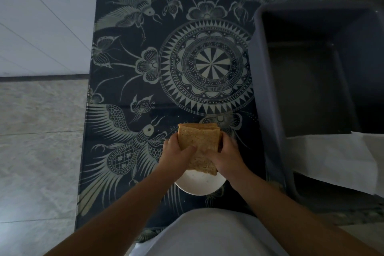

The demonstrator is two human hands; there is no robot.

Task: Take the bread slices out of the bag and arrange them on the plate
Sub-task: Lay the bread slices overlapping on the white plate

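Here my left hand [176, 149] and right hand [226, 151] clamp a stack of bread slices [199, 141] from either side, fingers curled tight, over the white plate [199, 185] just beneath; perhaps the lowest slice touches it.

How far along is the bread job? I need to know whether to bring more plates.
Done: the slices look out of the bag; no bag is in view. In hand: the left hand and right hand hold the stack from both sides over the plate. Left: spreading them out. The plate's near part is bare, and whether the lowest slice touches it I cannot tell.
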